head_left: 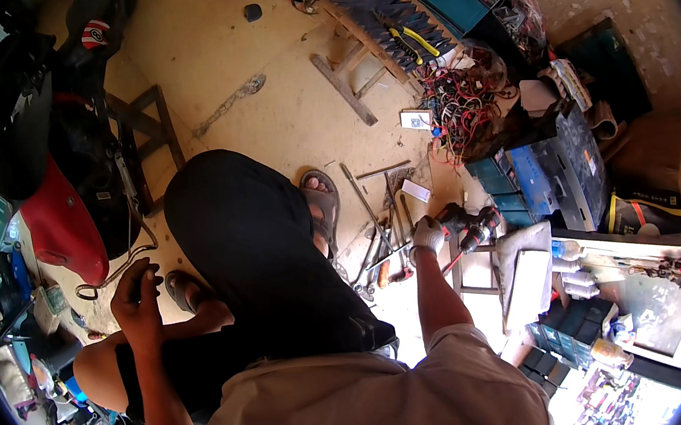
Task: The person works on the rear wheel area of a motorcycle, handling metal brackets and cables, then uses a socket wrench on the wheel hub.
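Note:
My left hand (135,301) is raised beside my left knee, its fingers loosely bent and a little apart, with nothing visible in them. It is nearest a bent metal bar (124,266) on the parked motorbike. My right hand (427,236), in a pale glove, reaches down to the right with its fingers closed. What they hold, if anything, is hidden. Against the glove's right side is a black and red power drill (452,218), with a second drill (481,230) just past it. Left of the glove, several metal hand tools (378,250) lie on the floor.
The motorbike's red body panel (64,223) is at the left. A wooden stand (374,28) carries yellow-handled pliers (417,40). Tangled wires (467,110) and blue boxes (534,178) crowd the right. A padded stool (523,267) stands near my right arm. A chain (231,103) lies ahead.

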Available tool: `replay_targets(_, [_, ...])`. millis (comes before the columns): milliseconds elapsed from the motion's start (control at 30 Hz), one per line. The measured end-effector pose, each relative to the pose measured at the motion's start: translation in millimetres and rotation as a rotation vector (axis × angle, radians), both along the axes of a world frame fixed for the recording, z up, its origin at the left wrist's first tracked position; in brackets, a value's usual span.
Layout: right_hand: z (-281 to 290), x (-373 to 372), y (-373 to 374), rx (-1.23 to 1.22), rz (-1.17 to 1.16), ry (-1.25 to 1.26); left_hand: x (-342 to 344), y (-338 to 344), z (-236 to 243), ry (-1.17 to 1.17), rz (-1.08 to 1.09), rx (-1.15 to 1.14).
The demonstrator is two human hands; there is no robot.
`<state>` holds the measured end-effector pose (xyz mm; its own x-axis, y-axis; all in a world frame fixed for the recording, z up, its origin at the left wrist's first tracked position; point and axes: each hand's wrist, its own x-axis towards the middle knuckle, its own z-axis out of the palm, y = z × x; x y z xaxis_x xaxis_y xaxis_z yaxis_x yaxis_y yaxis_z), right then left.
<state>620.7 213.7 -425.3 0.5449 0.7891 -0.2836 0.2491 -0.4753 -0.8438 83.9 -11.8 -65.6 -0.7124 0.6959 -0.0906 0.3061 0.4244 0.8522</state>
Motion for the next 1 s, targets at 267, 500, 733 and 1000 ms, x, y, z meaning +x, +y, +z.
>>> replay_targets(267, [15.7, -4.9, 23.1, 0.034, -0.005, 0.337, 0.5, -0.7, -1.7, -0.017, -0.009, 0.004])
replay_targets(500, [6.6, -26.0, 16.1, -0.320, 0.670, -0.680, 2.2, -1.3, -4.3, -0.034, -0.019, -0.031])
replay_targets(733, [21.9, -58.1, 14.2, -0.407, 0.778, -0.882, 8.2, 2.9, -0.3, -0.069, 0.021, -0.050])
replay_targets(1000, [37.7, -58.4, 36.7, -0.509, 0.903, -0.659, 8.5, -2.5, 2.1, -0.092, 0.060, -0.076])
